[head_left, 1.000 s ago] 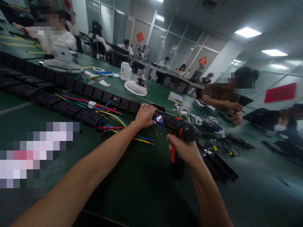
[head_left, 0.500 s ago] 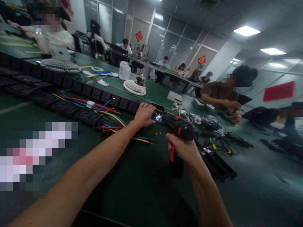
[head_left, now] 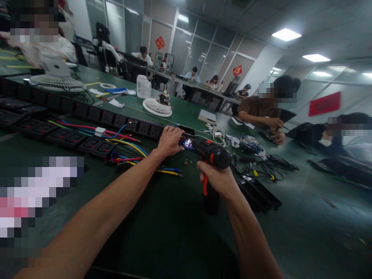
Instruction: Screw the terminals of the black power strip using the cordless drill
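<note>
In the head view, my right hand (head_left: 216, 176) is wrapped around the handle of a black and orange cordless drill (head_left: 217, 155), which points left and away. Its lamp lights a small part (head_left: 188, 143) at the front; the bit's tip is too small to make out. My left hand (head_left: 169, 141) is closed over the near end of a long black power strip (head_left: 107, 115), just left of the drill's nose. What lies under its fingers is hidden. Coloured wires (head_left: 139, 149) run beside the left wrist, some ending in metal lugs. A second row of black sockets (head_left: 72, 135) lies nearer me.
White fan parts (head_left: 157, 107) and a white plastic housing (head_left: 143, 86) stand behind the strip. To the right lie tangled cables (head_left: 261, 168), black rails (head_left: 257, 193) and a white box (head_left: 207, 116). A co-worker (head_left: 258, 110) sits across the green table (head_left: 162, 232).
The whole view has shifted slightly, so things appear a little further left. Both hands keep their places, the left on the strip and the right around the drill.
</note>
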Action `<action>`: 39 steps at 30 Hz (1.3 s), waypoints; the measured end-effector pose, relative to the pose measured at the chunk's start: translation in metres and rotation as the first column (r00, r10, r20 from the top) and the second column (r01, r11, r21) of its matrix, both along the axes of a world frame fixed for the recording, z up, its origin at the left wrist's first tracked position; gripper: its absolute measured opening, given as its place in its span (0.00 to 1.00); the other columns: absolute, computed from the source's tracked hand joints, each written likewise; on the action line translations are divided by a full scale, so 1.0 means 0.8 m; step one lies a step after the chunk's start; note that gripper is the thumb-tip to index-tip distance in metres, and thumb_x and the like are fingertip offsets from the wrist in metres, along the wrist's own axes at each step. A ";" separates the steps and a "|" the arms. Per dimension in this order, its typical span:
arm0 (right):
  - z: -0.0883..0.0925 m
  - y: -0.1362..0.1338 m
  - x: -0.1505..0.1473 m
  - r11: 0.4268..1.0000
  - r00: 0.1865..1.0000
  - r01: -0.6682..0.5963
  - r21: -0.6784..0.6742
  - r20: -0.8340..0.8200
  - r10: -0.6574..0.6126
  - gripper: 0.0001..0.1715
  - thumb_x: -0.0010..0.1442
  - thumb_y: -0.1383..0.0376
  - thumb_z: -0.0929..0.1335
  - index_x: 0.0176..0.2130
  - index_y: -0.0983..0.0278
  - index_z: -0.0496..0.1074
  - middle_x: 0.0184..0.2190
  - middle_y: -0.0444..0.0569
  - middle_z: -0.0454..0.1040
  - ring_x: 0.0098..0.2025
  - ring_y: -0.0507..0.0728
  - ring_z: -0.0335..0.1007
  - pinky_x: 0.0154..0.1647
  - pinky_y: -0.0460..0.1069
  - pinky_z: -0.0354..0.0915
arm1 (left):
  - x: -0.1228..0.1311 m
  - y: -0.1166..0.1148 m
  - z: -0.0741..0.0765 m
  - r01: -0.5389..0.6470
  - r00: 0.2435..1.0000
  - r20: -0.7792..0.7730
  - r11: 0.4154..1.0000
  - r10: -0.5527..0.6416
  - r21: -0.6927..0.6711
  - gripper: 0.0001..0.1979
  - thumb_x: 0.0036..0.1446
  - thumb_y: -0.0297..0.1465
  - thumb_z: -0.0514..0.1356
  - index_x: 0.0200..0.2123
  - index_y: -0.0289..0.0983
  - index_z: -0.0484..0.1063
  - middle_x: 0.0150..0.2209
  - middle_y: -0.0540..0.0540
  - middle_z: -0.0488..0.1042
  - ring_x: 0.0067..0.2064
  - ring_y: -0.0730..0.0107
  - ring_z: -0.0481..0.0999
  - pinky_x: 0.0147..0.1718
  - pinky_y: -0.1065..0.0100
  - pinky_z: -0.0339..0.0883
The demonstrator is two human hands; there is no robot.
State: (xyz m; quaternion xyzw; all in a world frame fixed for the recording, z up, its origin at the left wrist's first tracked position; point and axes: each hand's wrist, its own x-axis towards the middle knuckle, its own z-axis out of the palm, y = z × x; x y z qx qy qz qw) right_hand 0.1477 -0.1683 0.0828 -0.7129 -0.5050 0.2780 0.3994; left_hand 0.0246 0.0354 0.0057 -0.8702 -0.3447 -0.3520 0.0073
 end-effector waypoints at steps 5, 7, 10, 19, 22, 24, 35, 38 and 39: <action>0.001 0.000 -0.001 1.000 1.000 -0.004 0.005 -0.002 0.004 0.13 0.55 0.63 0.70 0.21 0.61 0.69 0.17 0.46 0.70 0.20 0.53 0.65 0.25 0.50 0.64 | -0.001 -0.002 0.003 -0.011 1.000 -0.017 1.000 0.011 -0.004 0.32 0.50 0.38 0.73 0.58 0.41 0.72 0.57 0.42 0.76 0.59 0.48 0.70 0.65 0.49 0.54; 0.003 0.000 -0.003 1.000 1.000 0.003 0.010 -0.009 -0.003 0.13 0.55 0.63 0.70 0.21 0.61 0.68 0.16 0.45 0.69 0.20 0.52 0.64 0.24 0.50 0.63 | -0.001 -0.003 0.004 -0.009 1.000 -0.022 1.000 0.009 -0.012 0.33 0.49 0.38 0.73 0.58 0.41 0.71 0.57 0.42 0.76 0.59 0.48 0.69 0.64 0.49 0.54; 0.005 -0.001 -0.005 1.000 0.999 -0.001 0.017 -0.033 0.001 0.11 0.54 0.65 0.69 0.21 0.61 0.68 0.15 0.44 0.69 0.19 0.52 0.64 0.24 0.49 0.63 | -0.002 -0.004 0.005 -0.004 1.000 -0.023 1.000 0.003 -0.019 0.33 0.49 0.38 0.74 0.59 0.43 0.71 0.57 0.42 0.76 0.59 0.47 0.69 0.64 0.49 0.54; 0.005 -0.001 -0.005 0.999 0.999 -0.006 0.036 -0.044 0.008 0.09 0.54 0.67 0.69 0.23 0.60 0.67 0.15 0.43 0.69 0.18 0.52 0.63 0.23 0.49 0.62 | -0.001 -0.004 0.004 -0.019 0.999 -0.030 1.000 0.018 -0.017 0.31 0.51 0.39 0.72 0.58 0.43 0.71 0.56 0.42 0.76 0.59 0.46 0.69 0.64 0.48 0.55; 0.002 0.001 -0.005 0.999 0.998 -0.004 0.033 -0.056 0.006 0.07 0.54 0.67 0.69 0.25 0.60 0.69 0.15 0.43 0.69 0.18 0.52 0.63 0.23 0.50 0.62 | -0.001 -0.004 0.004 -0.021 0.999 -0.034 1.000 0.020 -0.013 0.31 0.52 0.39 0.72 0.58 0.43 0.71 0.56 0.42 0.76 0.59 0.46 0.68 0.63 0.47 0.55; 0.002 0.000 -0.005 1.000 0.998 0.001 0.031 -0.063 0.001 0.07 0.53 0.68 0.69 0.25 0.60 0.69 0.15 0.44 0.69 0.18 0.52 0.64 0.23 0.50 0.63 | -0.001 -0.003 0.004 -0.022 0.999 -0.039 1.000 0.021 -0.010 0.31 0.52 0.39 0.72 0.58 0.43 0.71 0.57 0.42 0.75 0.59 0.46 0.68 0.64 0.47 0.55; 0.002 0.000 -0.004 0.997 0.998 -0.010 0.071 -0.057 0.014 0.09 0.52 0.68 0.68 0.22 0.60 0.68 0.15 0.45 0.70 0.18 0.52 0.64 0.21 0.50 0.63 | -0.001 -0.002 0.005 -0.019 0.999 -0.045 1.000 0.019 0.006 0.31 0.52 0.40 0.72 0.58 0.43 0.70 0.57 0.42 0.75 0.59 0.45 0.68 0.63 0.47 0.56; 0.005 -0.002 -0.006 0.998 0.998 -0.005 0.070 -0.064 0.010 0.09 0.52 0.68 0.69 0.22 0.61 0.68 0.15 0.44 0.70 0.18 0.52 0.64 0.21 0.49 0.63 | -0.001 -0.003 0.005 -0.019 0.999 -0.043 1.000 0.020 0.010 0.30 0.52 0.40 0.72 0.57 0.43 0.70 0.57 0.41 0.76 0.58 0.45 0.69 0.62 0.47 0.57; 0.007 -0.003 -0.006 0.998 0.998 -0.004 0.069 -0.066 0.008 0.09 0.51 0.68 0.68 0.22 0.61 0.67 0.15 0.44 0.70 0.18 0.52 0.64 0.21 0.49 0.63 | -0.001 -0.003 0.005 -0.018 0.999 -0.043 1.000 0.018 0.010 0.30 0.52 0.40 0.72 0.57 0.43 0.70 0.57 0.41 0.75 0.58 0.45 0.69 0.62 0.47 0.56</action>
